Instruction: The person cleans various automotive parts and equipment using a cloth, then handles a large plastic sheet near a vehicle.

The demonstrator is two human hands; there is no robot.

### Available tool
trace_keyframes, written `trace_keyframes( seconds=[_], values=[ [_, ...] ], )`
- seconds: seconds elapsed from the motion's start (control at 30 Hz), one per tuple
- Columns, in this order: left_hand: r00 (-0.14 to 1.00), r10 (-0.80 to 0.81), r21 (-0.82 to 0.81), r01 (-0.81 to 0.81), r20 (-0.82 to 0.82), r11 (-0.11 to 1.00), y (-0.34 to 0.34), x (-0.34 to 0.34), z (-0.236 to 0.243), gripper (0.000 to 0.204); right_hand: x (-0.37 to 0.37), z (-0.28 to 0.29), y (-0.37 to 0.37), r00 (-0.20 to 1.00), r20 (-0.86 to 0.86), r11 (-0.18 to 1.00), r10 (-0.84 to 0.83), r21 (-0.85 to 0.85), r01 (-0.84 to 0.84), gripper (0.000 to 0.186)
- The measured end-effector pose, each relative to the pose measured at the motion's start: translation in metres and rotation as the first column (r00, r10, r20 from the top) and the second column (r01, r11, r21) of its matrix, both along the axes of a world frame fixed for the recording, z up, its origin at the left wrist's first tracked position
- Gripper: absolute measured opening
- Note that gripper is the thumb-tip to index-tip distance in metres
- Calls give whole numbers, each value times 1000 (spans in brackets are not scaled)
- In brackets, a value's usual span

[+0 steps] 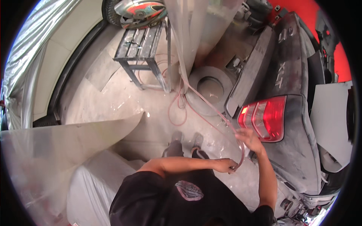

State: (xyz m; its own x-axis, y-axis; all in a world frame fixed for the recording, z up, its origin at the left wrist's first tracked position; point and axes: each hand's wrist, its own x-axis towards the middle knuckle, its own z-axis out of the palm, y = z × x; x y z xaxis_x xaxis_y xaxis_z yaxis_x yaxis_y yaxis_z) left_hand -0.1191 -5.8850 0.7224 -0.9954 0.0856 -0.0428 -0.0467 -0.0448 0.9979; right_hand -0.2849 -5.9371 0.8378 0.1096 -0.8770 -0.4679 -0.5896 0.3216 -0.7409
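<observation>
A thin reddish air hose (209, 101) runs down from the hanging plastic sheet and bends round in front of me. My left hand (226, 165) is closed around the hose near its bend, low in front of my body. At the right, my right hand (249, 140) is slightly blurred, its fingers stretched out beside the hose; whether they touch it I cannot make out. Just beyond that hand is a red tail light (264, 118), part of it lit, on the corner of a dull dark vehicle (292, 81) with sanded-looking patches. Something pale behind the right wrist is mostly hidden.
A paint-spotted metal stand (137, 43) at the far left carries a colourful helmet-like object (141, 11). Translucent plastic sheeting (194, 30) hangs beside it. A round grey ring-shaped object (211, 84) and hose loops lie on the floor. A covered bulk (98, 188) stands at left.
</observation>
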Motion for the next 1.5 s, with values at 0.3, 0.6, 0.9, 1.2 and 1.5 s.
trace_keyframes(
  seconds=[0.3, 0.6, 0.9, 1.2, 1.5],
  values=[
    [720, 644, 964, -240, 258, -117, -192, 85, -27, 86, 67, 189, 103, 927, -364, 986, -89, -164, 31, 28],
    [422, 748, 849, -382, 512, -365, -290, 129, -86, 32, 23, 205, 178, 879, -374, 949, -295, -224, 223, 33],
    [440, 719, 711, -695, 537, -106, -130, 91, 40, 22, -86, 30, 188, 718, -665, 854, -205, -480, -201, 27],
    [585, 688, 555, -772, 430, 309, -118, 94, 9, 14, 122, -9, -89, 981, -168, 990, -92, -124, 72, 38],
    [739, 660, 474, -634, 137, 611, -194, 154, 45, 25, 175, 9, -180, 879, 29, 880, -475, 29, 475, 25]
  ],
)
